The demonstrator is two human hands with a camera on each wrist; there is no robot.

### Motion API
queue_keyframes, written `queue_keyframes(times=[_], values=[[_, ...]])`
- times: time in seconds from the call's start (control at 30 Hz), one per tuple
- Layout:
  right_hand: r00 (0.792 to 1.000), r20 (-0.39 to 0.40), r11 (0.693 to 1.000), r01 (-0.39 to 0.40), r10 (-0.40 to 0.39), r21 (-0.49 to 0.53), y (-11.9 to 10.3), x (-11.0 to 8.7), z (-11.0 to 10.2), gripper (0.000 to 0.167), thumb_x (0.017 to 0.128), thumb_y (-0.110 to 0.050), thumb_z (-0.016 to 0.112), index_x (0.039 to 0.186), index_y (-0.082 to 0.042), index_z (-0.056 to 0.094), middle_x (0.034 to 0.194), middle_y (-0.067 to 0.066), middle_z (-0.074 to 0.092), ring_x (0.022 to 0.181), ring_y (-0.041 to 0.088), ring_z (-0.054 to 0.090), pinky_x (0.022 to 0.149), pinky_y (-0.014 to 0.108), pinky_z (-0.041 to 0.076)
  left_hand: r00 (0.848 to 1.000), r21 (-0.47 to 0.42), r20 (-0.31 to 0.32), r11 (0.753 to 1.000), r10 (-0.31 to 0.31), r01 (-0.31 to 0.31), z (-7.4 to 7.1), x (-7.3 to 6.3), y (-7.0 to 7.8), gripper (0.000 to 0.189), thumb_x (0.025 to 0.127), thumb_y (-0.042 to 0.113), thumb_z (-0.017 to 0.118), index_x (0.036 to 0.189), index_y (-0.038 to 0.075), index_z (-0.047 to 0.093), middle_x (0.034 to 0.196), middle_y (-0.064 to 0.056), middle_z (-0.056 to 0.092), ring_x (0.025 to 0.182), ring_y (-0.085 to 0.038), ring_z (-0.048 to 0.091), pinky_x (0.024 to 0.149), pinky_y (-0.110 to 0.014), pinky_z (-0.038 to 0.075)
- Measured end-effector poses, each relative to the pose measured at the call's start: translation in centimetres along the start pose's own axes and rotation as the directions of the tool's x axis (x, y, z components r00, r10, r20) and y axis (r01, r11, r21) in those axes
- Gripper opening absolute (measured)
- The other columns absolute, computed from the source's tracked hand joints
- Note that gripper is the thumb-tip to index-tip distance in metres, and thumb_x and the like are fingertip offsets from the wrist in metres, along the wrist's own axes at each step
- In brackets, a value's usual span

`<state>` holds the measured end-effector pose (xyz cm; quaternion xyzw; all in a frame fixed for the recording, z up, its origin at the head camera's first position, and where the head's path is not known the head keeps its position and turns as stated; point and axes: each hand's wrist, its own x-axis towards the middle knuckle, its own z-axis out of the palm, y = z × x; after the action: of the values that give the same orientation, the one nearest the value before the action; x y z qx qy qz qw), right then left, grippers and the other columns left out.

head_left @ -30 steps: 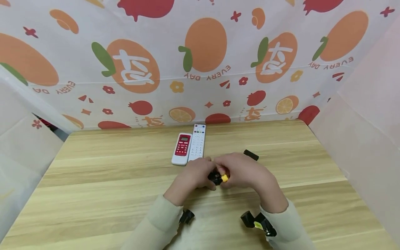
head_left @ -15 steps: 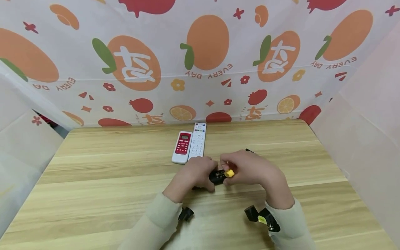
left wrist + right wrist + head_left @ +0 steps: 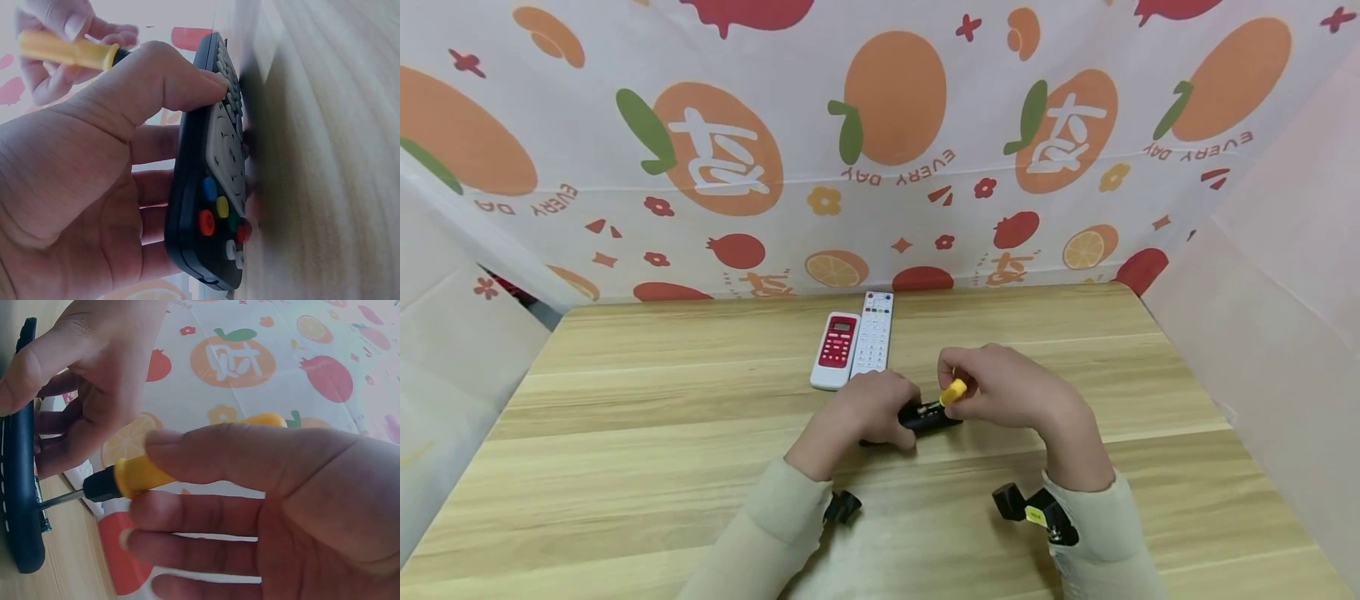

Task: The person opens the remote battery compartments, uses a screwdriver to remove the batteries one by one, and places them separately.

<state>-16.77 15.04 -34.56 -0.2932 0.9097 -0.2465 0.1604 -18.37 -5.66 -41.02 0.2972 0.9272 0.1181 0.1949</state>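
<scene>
Nearest the camera, 2 pale sleeves are coming in from the bottom edge, the left sleeve (image 3: 775, 521) and the right sleeve (image 3: 1101, 533), each with a black device at the wrist. Now to the action! The left hand (image 3: 874, 408) is gripping a black remote (image 3: 934, 422), thumb wrapping over 1 long edge, fingers reaching round the other. That remote is lying low over the wooden tabletop (image 3: 662, 400), near the middle, its button side facing down; whether it is touching the wood, I'm not able to tell. Blue, yellow, red and green buttons are showing in the left wrist view. And here is the right hand (image 3: 1000, 387), pinching a screwdriver (image 3: 953, 392) by its yellow handle! The tool is tilting, its metal shaft running to the back of the remote in the right wrist view; the very tip is hiding. Just beyond the left hand, 2 more remotes are lying side by side: a white remote with a red panel (image 3: 837, 343) and a longer white remote (image 3: 872, 337). Farthest back, a fruit-print cloth (image 3: 895, 100) is hanging behind the table.
</scene>
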Motion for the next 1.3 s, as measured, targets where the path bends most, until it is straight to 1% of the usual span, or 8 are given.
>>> queue_keyframes(times=[0.17, 0.4, 0.47, 0.6, 0.77, 0.9, 1.03, 1.3], values=[[0.999, -0.042, 1.0, 0.008, -0.008, -0.011, -0.28, 0.22, -0.08, 0.024, 0.084, -0.016, 0.078, 0.09, -0.023, 0.056, 0.074, -0.008, 0.058, 0.068, 0.013, 0.054, 0.064, 0.031, 0.046, 1.0, 0.0, 0.008, 1.0, 0.009, -0.009, 0.01, 0.03, -0.05, 0.035, 0.076, 0.034, 0.082, 0.105, 0.017, 0.071, 0.088, 0.004, 0.061, 0.078, -0.015, 0.054, 0.069, -0.031, 0.044], [0.999, 0.035, 0.999, 0.033, -0.032, -0.02, -0.64, 0.84, 0.6, 0.033, 0.076, -0.005, 0.079, 0.077, -0.021, 0.051, 0.069, -0.008, 0.05, 0.068, 0.011, 0.051, 0.063, 0.029, 0.042, 1.0, -0.004, -0.012, 1.0, 0.015, -0.015, 0.01, -0.1, -0.11, 0.029, 0.075, 0.032, 0.082, 0.096, 0.017, 0.069, 0.082, 0.004, 0.06, 0.075, -0.014, 0.052, 0.067, -0.031, 0.043], [0.999, 0.036, 0.999, 0.036, -0.035, -0.024, -0.7, 0.85, 0.71, 0.034, 0.076, -0.005, 0.08, 0.077, -0.021, 0.051, 0.069, -0.008, 0.05, 0.069, 0.012, 0.051, 0.064, 0.03, 0.042, 1.0, -0.007, -0.011, 1.0, 0.015, -0.015, -0.02, -0.13, -0.13, 0.028, 0.075, 0.033, 0.081, 0.096, 0.018, 0.069, 0.082, 0.004, 0.06, 0.075, -0.014, 0.052, 0.067, -0.03, 0.043], [1.0, -0.019, 0.999, 0.016, -0.017, -0.051, -0.72, 0.69, 0.64, 0.032, 0.079, -0.01, 0.081, 0.08, -0.022, 0.052, 0.071, -0.008, 0.052, 0.07, 0.012, 0.052, 0.064, 0.031, 0.043, 1.0, -0.01, 0.003, 1.0, 0.015, -0.015, -0.05, -0.11, -0.14, 0.031, 0.077, 0.033, 0.081, 0.101, 0.017, 0.07, 0.085, 0.004, 0.06, 0.077, -0.014, 0.053, 0.069, -0.031, 0.043], [0.997, -0.073, 0.998, 0.025, -0.029, -0.06, -0.7, 0.62, 0.51, 0.025, 0.082, -0.015, 0.077, 0.086, -0.023, 0.054, 0.073, -0.008, 0.055, 0.07, 0.013, 0.053, 0.064, 0.031, 0.044, 1.0, -0.006, 0.02, 1.0, 0.006, -0.006, -0.11, -0.14, -0.01, 0.039, 0.076, 0.032, 0.082, 0.11, 0.017, 0.07, 0.09, 0.005, 0.06, 0.081, -0.015, 0.054, 0.073, -0.032, 0.045], [0.994, -0.097, 0.996, 0.051, -0.058, -0.069, -0.74, 0.74, 0.51, 0.024, 0.083, -0.015, 0.076, 0.087, -0.023, 0.054, 0.074, -0.009, 0.057, 0.069, 0.012, 0.053, 0.063, 0.03, 0.046, 1.0, 0.003, 0.019, 1.0, -0.001, 0.001, -0.13, -0.11, 0.06, 0.04, 0.075, 0.031, 0.083, 0.11, 0.017, 0.07, 0.09, 0.005, 0.06, 0.08, -0.015, 0.055, 0.072, -0.032, 0.045], [0.991, -0.113, 0.995, 0.064, -0.072, -0.072, -0.7, 0.85, 0.6, 0.026, 0.083, -0.012, 0.077, 0.086, -0.022, 0.053, 0.073, -0.009, 0.057, 0.071, 0.014, 0.055, 0.064, 0.03, 0.047, 1.0, 0.007, 0.015, 1.0, -0.001, 0.001, -0.05, -0.12, 0.1, 0.044, 0.074, 0.032, 0.083, 0.114, 0.018, 0.07, 0.095, 0.005, 0.061, 0.082, -0.015, 0.055, 0.073, -0.032, 0.045], [0.987, -0.145, 0.995, 0.052, -0.064, -0.085, -0.48, 0.8, 0.64, 0.024, 0.083, -0.011, 0.075, 0.09, -0.022, 0.055, 0.078, -0.01, 0.062, 0.075, 0.016, 0.06, 0.069, 0.03, 0.051, 0.999, 0.028, 0.033, 1.0, -0.009, 0.008, 0.22, -0.19, 0.22, 0.043, 0.074, 0.034, 0.085, 0.111, 0.02, 0.066, 0.098, 0.005, 0.06, 0.085, -0.015, 0.055, 0.074, -0.034, 0.046]])
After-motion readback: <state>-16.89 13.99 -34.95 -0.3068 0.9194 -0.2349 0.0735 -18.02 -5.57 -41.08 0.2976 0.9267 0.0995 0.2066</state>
